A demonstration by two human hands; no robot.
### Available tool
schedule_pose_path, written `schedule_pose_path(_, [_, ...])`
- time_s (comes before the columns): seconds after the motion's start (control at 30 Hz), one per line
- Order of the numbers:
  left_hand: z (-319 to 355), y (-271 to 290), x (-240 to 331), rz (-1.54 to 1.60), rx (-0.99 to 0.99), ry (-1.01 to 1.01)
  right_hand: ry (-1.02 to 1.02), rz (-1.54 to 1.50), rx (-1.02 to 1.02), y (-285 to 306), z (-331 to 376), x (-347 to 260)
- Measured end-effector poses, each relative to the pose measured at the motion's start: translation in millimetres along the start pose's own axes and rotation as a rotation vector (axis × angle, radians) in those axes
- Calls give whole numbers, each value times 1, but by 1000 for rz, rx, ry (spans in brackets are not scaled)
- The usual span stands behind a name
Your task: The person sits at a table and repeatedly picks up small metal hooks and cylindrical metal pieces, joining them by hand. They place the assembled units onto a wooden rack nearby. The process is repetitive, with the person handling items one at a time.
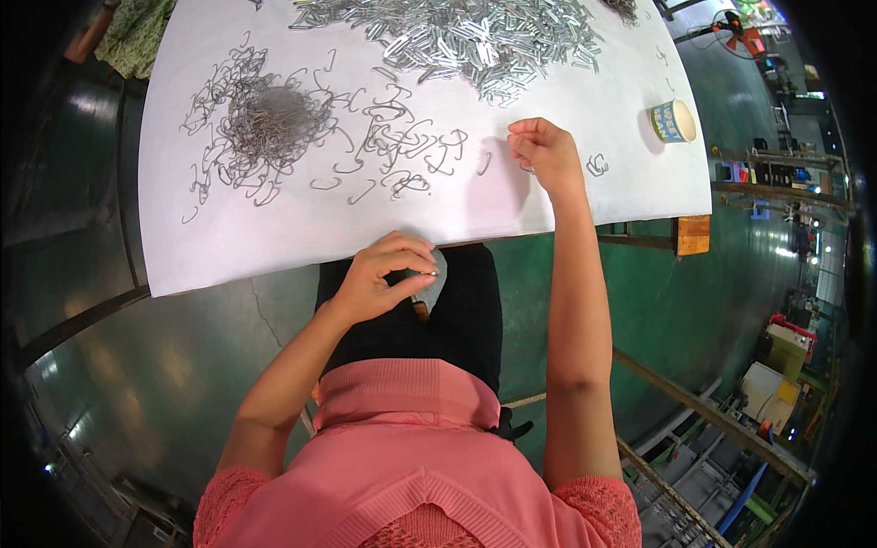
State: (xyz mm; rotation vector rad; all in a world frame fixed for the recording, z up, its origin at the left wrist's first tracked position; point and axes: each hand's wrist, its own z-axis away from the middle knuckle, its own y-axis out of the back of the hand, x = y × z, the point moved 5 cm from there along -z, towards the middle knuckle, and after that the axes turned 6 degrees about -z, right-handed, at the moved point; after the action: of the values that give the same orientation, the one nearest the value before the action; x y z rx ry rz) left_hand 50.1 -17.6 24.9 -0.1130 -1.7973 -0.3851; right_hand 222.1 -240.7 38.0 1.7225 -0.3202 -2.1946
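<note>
Close to the table's front edge, my left hand (385,277) is closed in a pinch. A tiny dark-tipped bit shows at its fingertips, too small to name. My right hand (546,157) is above the right part of the table, thumb and fingers drawn together; what they grip, if anything, cannot be made out. One bent wire hook (484,163) lies just left of it. A tangled heap of grey wire hooks (274,123) covers the left side, with loose hooks (393,137) scattered toward the middle. At the far side spreads a pile of shiny narrow metal pieces (475,41).
A paper cup (674,122) stands near the right edge of the white-covered table (274,242). A few hooks (597,165) lie right of my right wrist. Another small dark heap (624,9) sits at the far right. An orange-bladed fan (735,36) is beyond the table.
</note>
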Motion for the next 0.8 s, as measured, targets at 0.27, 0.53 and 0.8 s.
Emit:
schedule_pose_path(0.27, [0, 0, -1, -5, 16, 1, 613, 625, 161, -35, 63, -16])
schedule_pose_path(0.53, [1, 0, 0, 12, 10, 23, 495, 883, 177, -22, 80, 17])
schedule_pose_path(0.8, [1, 0, -1, 20, 30, -9, 671, 524, 195, -25, 75, -10])
